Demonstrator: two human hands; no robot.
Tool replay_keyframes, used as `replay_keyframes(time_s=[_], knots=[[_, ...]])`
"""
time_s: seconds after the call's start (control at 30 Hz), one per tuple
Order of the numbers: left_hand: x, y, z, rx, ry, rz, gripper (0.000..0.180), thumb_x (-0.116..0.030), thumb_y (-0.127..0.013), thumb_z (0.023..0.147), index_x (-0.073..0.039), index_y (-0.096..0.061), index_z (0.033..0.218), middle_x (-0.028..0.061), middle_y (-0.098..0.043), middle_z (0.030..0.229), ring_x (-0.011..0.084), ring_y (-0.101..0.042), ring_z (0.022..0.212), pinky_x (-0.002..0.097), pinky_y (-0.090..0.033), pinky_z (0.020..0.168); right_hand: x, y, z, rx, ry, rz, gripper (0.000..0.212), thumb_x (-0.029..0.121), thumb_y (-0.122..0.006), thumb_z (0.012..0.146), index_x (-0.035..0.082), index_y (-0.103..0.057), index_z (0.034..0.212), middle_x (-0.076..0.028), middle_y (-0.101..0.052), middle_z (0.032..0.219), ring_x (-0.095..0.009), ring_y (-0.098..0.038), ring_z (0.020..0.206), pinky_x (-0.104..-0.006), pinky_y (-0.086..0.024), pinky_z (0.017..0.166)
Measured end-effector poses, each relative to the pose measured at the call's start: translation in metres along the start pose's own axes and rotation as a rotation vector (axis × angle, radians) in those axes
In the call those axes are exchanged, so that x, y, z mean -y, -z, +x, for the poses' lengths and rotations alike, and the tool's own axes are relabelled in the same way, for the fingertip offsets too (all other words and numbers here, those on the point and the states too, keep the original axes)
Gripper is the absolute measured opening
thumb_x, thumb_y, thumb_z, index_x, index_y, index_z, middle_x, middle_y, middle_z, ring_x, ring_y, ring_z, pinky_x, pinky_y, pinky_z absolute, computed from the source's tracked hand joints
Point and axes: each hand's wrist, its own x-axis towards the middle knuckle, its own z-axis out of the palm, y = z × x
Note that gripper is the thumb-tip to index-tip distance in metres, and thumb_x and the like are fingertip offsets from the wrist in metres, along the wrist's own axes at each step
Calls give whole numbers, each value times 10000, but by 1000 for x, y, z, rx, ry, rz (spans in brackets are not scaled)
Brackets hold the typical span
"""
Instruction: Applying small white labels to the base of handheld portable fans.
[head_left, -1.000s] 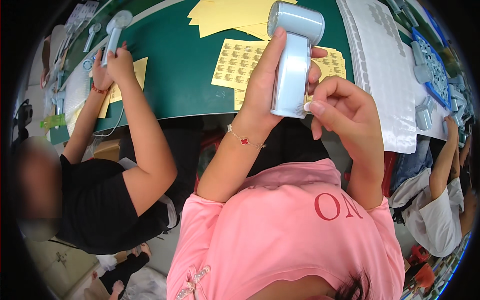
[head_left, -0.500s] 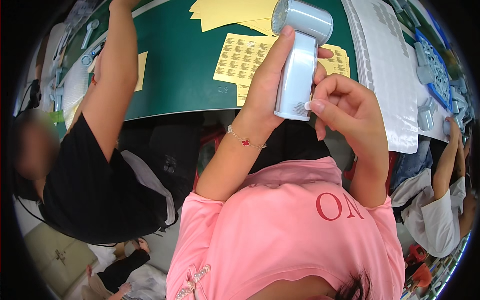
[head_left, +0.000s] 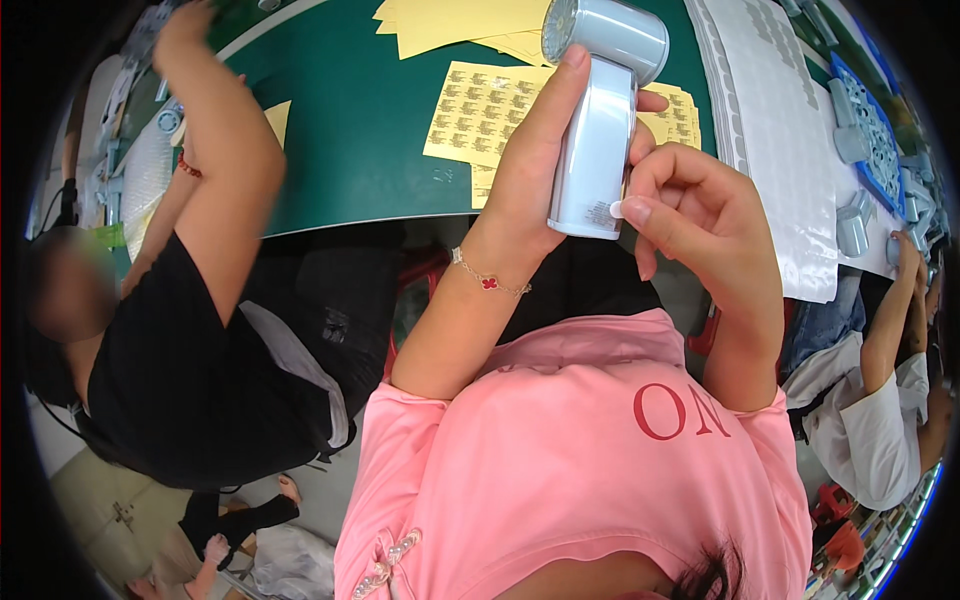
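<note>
Well, left hand: I saw the person's left hand clamped around the glossy pale blue plastic device with a cylindrical head; the thumb lay along the handle's left edge, and fingertips showed at its right side.

Right hand: on my feed the person's right hand had thumb and index finger together on a small white rounded piece, the remaining fingers loosely curled. The fingers partly hid that piece, and I could not tell whether it touched the handle.

Blue device: it was held up before the body, head pointing away, its lower end overlapping the table's near edge in my view. A patch of tiny print sat low on the handle, close to the white piece.

Wrist: a thin chain bracelet with a red charm circled the left one.

Green table: across the dark green flat tabletop I saw a yellow sheet with rows of dark print partly behind the left hand, and plain yellow sheets farther off.

Right side: long white sheets with grey markings overhung the front edge; beyond them stood a blue tray crowded with pale blue parts.

Left neighbour: a person in a black top had one arm raised over the table.
</note>
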Motion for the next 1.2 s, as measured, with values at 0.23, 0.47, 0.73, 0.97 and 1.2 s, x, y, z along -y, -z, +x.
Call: replay_keyframes(time_s=[0.23, 0.47, 0.73, 0.97, 1.2], knots=[[-1, 0, 0, -4, 2, 20, 594, -534, -368, 902, 25, -536, 1015, 77, -568, 652, 106, -552, 564, 218, -454, 510, 1, 3, 0, 38, -31, -32, 98, 34, -602, 813, -26, -535, 852, -38, -536, 773, -80, -521, 556, -182, -423, 465], [-1, -1, -1, -6, -5, 12, 600, -537, -362, 902, 26, -539, 1012, 74, -564, 652, 106, -547, 559, 218, -455, 512, 2, -1, 0, 30, -21, -62, 101, 33, -604, 813, -30, -535, 853, -39, -539, 766, -79, -520, 556, -181, -420, 463], [-2, -2, -2, -20, -6, 3, 620, -541, -348, 904, 40, -533, 1013, 75, -561, 654, 112, -545, 561, 224, -458, 514, 1, -6, -1, -25, -16, -20, 98, 24, -624, 797, -27, -544, 825, -23, -527, 726, -55, -511, 582, -181, -443, 450], [-2, -2, -3, -25, -1, -23, 617, -539, -346, 906, 44, -516, 1014, 82, -559, 654, 116, -543, 561, 224, -458, 515, -3, -9, 0, -53, 19, -53, 102, 17, -626, 794, -27, -541, 829, -23, -525, 743, -55, -508, 594, -186, -462, 458], [-4, -4, -6, -56, -34, 55, 634, -549, -330, 906, 47, -523, 1002, 78, -541, 632, 105, -503, 532, 209, -415, 484, -14, -16, -6, -177, 157, -329, 98, -4, -626, 789, -14, -531, 807, -25, -531, 743, -43, -504, 587, -172, -425, 439]])
